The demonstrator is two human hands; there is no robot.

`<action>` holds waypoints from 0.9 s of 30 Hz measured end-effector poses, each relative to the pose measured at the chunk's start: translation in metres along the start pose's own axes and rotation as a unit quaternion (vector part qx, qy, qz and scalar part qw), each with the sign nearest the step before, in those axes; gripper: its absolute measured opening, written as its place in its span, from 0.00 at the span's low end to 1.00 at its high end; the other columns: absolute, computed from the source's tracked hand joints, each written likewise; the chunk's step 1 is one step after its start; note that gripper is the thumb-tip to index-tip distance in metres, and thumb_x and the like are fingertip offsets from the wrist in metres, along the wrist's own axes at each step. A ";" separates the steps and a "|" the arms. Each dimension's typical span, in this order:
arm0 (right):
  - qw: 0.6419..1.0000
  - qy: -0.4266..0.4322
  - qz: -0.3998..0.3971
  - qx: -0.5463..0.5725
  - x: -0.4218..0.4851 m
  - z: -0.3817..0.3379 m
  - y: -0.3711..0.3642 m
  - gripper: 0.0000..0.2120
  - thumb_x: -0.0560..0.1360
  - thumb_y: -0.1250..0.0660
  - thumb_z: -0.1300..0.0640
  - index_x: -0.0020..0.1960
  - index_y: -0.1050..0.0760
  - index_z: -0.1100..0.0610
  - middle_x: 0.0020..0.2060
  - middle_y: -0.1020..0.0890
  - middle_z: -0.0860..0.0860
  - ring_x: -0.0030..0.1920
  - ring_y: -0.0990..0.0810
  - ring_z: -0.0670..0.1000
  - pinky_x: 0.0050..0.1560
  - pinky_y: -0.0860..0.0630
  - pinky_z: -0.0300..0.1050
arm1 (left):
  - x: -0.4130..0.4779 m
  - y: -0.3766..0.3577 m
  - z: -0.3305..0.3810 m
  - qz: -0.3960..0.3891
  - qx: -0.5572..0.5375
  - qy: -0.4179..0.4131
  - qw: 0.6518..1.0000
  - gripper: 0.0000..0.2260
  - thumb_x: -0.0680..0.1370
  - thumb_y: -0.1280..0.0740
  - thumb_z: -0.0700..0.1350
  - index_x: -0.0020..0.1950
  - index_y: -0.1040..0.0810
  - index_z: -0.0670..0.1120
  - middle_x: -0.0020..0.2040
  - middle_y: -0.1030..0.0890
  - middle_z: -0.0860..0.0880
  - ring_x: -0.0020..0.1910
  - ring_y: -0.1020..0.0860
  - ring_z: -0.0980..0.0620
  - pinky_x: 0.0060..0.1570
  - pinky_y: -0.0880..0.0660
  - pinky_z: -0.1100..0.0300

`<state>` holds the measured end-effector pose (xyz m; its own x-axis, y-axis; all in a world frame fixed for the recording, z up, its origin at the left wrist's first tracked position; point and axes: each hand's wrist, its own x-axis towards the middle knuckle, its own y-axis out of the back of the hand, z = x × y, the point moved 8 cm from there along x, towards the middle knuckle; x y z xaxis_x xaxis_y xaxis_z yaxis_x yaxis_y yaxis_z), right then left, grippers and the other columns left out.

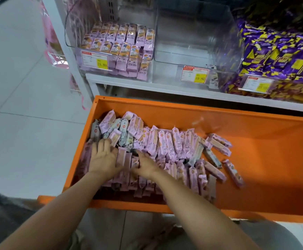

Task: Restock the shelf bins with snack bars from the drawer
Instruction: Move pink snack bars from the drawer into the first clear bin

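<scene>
An orange drawer [266, 159] is pulled out below the shelf and holds a pile of pink-wrapped snack bars [174, 147] along its left and middle. My left hand [102, 157] lies on the bars at the drawer's left, fingers spread over them and thumb against an upright bar [121, 157]. My right hand [145, 165] is just to its right, fingers curled down among the bars beside that same group. On the shelf above, a clear bin [111, 51] at the left holds stacked pink bars. The middle clear bin [195, 42] looks nearly empty.
A third bin [277, 56] at the right is heaped with purple and yellow packets. Yellow price tags [195, 75] hang on the bin fronts. The white shelf edge [165, 87] runs just above the drawer's back wall. Grey floor tiles [20, 105] lie to the left.
</scene>
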<state>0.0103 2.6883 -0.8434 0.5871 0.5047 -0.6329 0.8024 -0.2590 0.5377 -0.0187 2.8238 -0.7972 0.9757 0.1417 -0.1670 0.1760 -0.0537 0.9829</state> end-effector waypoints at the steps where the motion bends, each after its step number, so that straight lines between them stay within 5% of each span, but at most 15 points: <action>1: 1.000 0.002 -0.001 -0.019 -0.001 -0.001 0.000 0.42 0.78 0.34 0.47 0.80 0.56 0.57 0.79 0.49 0.59 0.74 0.37 0.60 0.69 0.33 0.50 | 0.000 -0.003 0.000 0.008 -0.006 0.002 1.000 0.24 0.65 0.35 0.60 0.44 0.17 0.40 0.55 0.25 0.37 0.58 0.35 0.40 0.59 0.37 0.39; 7: 0.999 -0.012 0.018 -0.049 0.006 0.005 -0.005 0.33 0.76 0.29 0.53 0.75 0.40 0.59 0.75 0.41 0.59 0.70 0.32 0.61 0.65 0.29 0.52 | 0.005 -0.024 0.005 -0.054 0.011 0.029 0.998 0.36 0.65 0.38 0.72 0.58 0.22 0.45 0.64 0.32 0.43 0.66 0.38 0.41 0.67 0.44 0.40; 13: 0.998 -0.008 0.062 0.005 0.008 0.010 -0.002 0.27 0.75 0.29 0.56 0.71 0.34 0.56 0.67 0.29 0.57 0.63 0.26 0.57 0.60 0.28 0.47 | 0.006 -0.012 0.008 0.024 -0.052 -0.004 0.998 0.33 0.62 0.45 0.66 0.45 0.19 0.40 0.53 0.26 0.39 0.55 0.34 0.41 0.61 0.38 0.35; 16: 0.990 -0.033 0.087 0.110 0.008 0.019 0.004 0.34 0.76 0.28 0.54 0.76 0.40 0.58 0.62 0.23 0.57 0.60 0.23 0.56 0.56 0.27 0.45 | 0.005 -0.003 0.001 0.024 -0.079 0.012 0.997 0.32 0.62 0.43 0.65 0.53 0.19 0.44 0.55 0.24 0.43 0.59 0.33 0.41 0.62 0.45 0.43; 19: 0.985 -0.043 0.081 0.147 0.008 0.021 0.001 0.32 0.76 0.28 0.55 0.75 0.37 0.61 0.60 0.22 0.58 0.60 0.22 0.57 0.60 0.26 0.46 | 0.005 0.001 0.000 0.011 -0.121 0.015 0.993 0.30 0.64 0.41 0.60 0.60 0.22 0.47 0.57 0.20 0.48 0.63 0.35 0.45 0.61 0.47 0.48; 23: 0.981 -0.036 0.071 0.178 0.001 0.020 0.000 0.24 0.74 0.26 0.56 0.66 0.27 0.61 0.56 0.23 0.56 0.55 0.23 0.54 0.59 0.25 0.48 | 0.002 0.002 0.005 0.004 -0.180 -0.002 0.984 0.33 0.63 0.48 0.65 0.57 0.21 0.48 0.48 0.20 0.52 0.61 0.34 0.47 0.56 0.47 0.51; 27: 0.959 -0.029 0.087 0.268 -0.006 0.022 0.007 0.24 0.74 0.26 0.52 0.66 0.30 0.57 0.65 0.28 0.53 0.65 0.28 0.55 0.58 0.29 0.47 | 0.001 0.007 0.005 -0.005 -0.289 -0.002 0.957 0.36 0.64 0.48 0.64 0.67 0.24 0.50 0.52 0.18 0.48 0.60 0.29 0.45 0.53 0.42 0.55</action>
<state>0.0150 2.6654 -0.8475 0.7090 0.3726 -0.5988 0.6233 -0.7283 0.2848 -0.0160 2.8188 -0.7904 0.9751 0.1360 -0.1749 0.0841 0.5033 0.8600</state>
